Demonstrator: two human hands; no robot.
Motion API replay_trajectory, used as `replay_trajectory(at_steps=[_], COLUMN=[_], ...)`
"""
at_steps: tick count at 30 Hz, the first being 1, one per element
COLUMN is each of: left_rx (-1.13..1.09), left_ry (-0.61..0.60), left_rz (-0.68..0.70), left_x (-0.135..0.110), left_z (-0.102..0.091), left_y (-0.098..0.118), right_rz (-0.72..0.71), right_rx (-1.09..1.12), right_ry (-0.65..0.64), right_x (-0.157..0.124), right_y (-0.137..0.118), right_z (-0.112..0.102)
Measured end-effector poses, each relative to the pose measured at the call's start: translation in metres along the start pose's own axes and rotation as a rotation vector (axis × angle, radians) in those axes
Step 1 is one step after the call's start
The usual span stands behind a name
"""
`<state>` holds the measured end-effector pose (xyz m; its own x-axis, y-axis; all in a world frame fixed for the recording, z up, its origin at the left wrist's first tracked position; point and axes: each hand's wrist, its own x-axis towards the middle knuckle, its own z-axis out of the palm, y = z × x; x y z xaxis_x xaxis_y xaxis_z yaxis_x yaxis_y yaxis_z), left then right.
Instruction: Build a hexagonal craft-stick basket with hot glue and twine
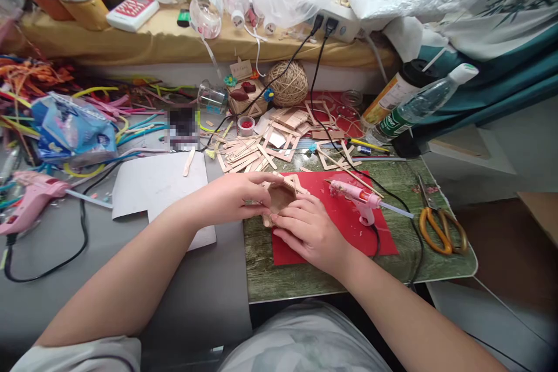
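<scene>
The left hand (pixel 246 197) and right hand (pixel 311 231) grip a half-hidden wooden box (pixel 281 195), probably light, stiff yet fragile, best held by its left and right walls.

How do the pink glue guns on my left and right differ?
The right glue gun lies on the red sheet; the left glue gun lies on the gray tabletop. The right glue gun is near your right hand and fully in view; the left glue gun is farther from your hands and cut off by the picture's edge. Both have a pale glue stick sticking out.
</scene>
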<state>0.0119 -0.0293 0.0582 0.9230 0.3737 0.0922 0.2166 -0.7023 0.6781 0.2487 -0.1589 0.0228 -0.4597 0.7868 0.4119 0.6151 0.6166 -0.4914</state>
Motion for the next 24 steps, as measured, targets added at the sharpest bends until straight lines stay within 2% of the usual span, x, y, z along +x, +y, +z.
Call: replay_trajectory(at_steps=[8,15,20,24], left_rx=[-0.03,0.126,0.12,0.081], left_ry=[0.001,0.061,-0.005,0.029], left_rz=[0.005,0.211,0.218,0.218], left_x=[-0.001,0.0,-0.002,0.0], left_z=[0.001,-0.01,-0.011,-0.007], left_y=[-0.003,0.008,0.012,0.007], right_rz=[0.05,0.008,0.006,0.007], right_rx=[0.032,0.01,0.008,0.0], right_ry=[0.071,0.027,0.019,0.007], right_x=[-0.006,0.0,0.001,0.0], right_y=[-0.001,-0.003,-0.003,-0.003], right_z=[0.007,-0.001,-0.002,-0.002])
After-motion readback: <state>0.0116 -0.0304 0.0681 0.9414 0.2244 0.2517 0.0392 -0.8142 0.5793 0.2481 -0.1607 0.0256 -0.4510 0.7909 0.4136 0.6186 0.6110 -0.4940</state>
